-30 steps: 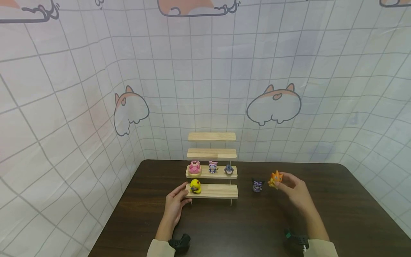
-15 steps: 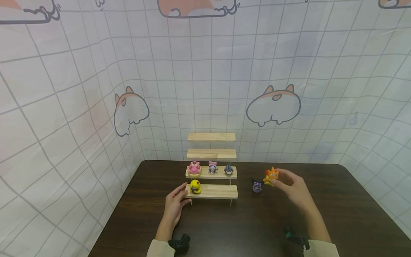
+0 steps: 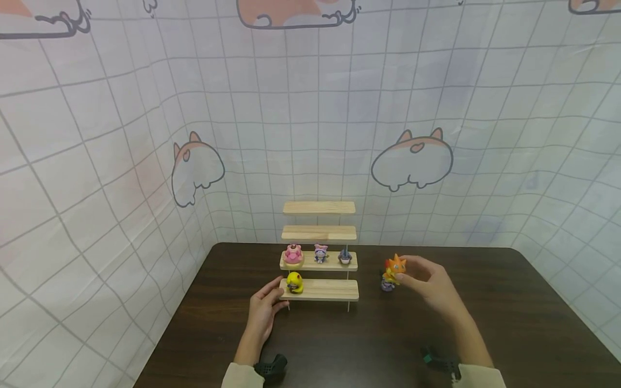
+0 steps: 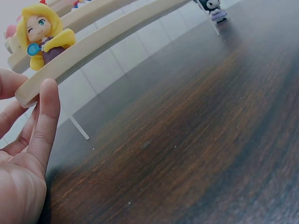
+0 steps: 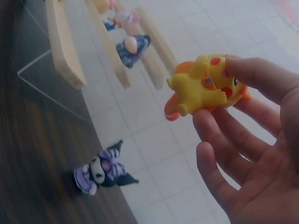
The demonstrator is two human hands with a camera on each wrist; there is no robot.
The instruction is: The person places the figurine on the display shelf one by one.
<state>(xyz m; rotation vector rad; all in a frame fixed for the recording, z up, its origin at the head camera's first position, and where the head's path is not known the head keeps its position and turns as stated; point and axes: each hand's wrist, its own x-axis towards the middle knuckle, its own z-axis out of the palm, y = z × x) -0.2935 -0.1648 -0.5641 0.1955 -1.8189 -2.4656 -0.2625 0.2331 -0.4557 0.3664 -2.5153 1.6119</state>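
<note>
My left hand pinches the left end of the lowest tier of a wooden tiered display stand; in the left wrist view, fingertips press against the board's end. On that tier, beside the hand, sits a yellow-haired figurine in a dark dress. Thumb and fingers of my right hand hold a yellow figurine with an orange hood and red cheeks, in the air right of the stand. Below it, a black-and-purple figurine with pointed ears stands on the table, partly covered in the head view.
The second tier bears a pink figurine, a small pink-and-purple one and a blue-grey one. Two bare tiers rise above, the top board close to the patterned cloth backdrop. All stands on a dark wooden table.
My right hand has moved left with the yellow figurine, which now overlaps the black-and-purple one in the head view. The left hand stays at the lowest tier.
</note>
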